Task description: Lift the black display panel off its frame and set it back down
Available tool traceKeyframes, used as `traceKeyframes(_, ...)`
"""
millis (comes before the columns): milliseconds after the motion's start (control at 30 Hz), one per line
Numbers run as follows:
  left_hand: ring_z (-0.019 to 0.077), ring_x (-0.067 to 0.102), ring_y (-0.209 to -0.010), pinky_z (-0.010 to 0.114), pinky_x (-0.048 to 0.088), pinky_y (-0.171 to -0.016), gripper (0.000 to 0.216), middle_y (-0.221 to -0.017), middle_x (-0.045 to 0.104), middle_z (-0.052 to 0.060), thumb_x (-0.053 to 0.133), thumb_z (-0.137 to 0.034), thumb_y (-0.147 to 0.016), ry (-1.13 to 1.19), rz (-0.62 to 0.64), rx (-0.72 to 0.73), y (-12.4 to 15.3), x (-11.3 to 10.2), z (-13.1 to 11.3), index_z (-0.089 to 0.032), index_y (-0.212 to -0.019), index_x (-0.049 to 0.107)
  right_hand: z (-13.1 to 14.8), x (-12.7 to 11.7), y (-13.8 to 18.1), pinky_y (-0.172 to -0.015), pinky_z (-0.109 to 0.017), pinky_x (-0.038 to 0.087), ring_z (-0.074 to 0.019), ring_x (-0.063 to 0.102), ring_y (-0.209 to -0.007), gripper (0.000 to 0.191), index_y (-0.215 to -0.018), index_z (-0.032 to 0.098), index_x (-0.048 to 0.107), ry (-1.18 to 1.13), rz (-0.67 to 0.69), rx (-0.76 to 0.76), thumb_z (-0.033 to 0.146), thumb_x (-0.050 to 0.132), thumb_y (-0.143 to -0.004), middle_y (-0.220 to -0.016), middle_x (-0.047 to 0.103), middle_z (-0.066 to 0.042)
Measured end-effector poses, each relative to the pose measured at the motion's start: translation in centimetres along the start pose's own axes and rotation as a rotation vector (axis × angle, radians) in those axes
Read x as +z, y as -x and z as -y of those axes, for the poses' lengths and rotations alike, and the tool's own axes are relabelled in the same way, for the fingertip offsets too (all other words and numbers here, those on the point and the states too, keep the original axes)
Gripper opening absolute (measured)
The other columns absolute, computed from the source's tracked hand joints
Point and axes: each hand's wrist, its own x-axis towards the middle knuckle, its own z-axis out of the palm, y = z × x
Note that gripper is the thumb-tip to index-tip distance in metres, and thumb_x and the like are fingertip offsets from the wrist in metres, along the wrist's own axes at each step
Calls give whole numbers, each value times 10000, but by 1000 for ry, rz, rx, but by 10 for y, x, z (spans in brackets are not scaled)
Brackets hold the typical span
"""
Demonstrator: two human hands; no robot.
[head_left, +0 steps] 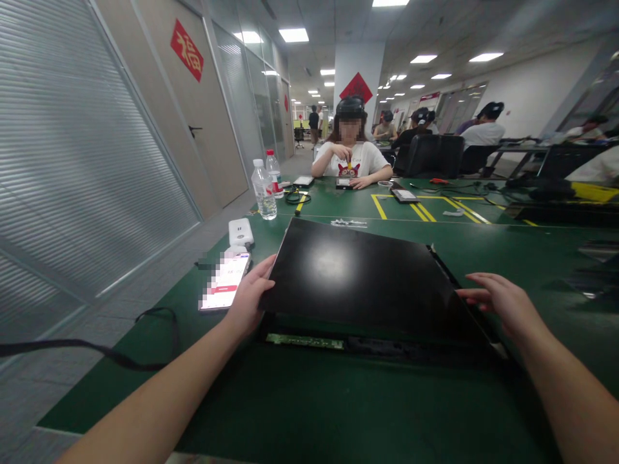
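A large black flat panel [358, 277] lies tilted on the green table [309, 399], its near edge raised above a dark frame with a narrow green circuit strip [304, 341]. My left hand [249, 296] grips the panel's left edge, thumb on top. My right hand [503, 303] rests at the panel's right edge with fingers stretched out toward it; whether it holds the edge is unclear.
A phone [225, 281] with a lit screen, a white power bank [240, 231] and a black cable [120, 354] lie to the left. Two water bottles [264, 190] stand farther back. A person sits across the table working on a small device [344, 183]; others sit behind.
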Motion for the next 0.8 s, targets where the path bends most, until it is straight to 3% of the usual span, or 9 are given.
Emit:
traceKeyframes(200, 326, 663, -1100, 350, 521, -816, 698, -1220, 732, 91, 637, -145, -656, -3, 14, -49, -3, -3, 4, -139, -1354, 613, 1, 0, 2, -559, -283, 387, -197, 642, -671, 260, -945, 226, 617, -2, -27, -12, 358, 616, -721, -709, 737, -71)
traceKeyframes(567, 344, 651, -1119, 397, 494, -913, 605, -1150, 759, 71, 632, -129, -641, 9, 38, -59, -5, -1, 9, -163, -1240, 704, -5, -2, -4, -585, -314, 414, -219, 657, -719, 275, -947, 237, 636, 94, -67, -50, 390, 604, -722, -741, 740, -78)
traceKeyframes(800, 339, 656, -1088, 391, 506, -876, 602, -1120, 766, 55, 620, -152, -632, -50, 6, -99, -5, 1, 7, -176, -1227, 715, -4, 0, 0, -605, -313, 427, -214, 653, -754, 300, -965, 242, 648, 168, -81, -41, 425, 619, -729, -773, 742, -66)
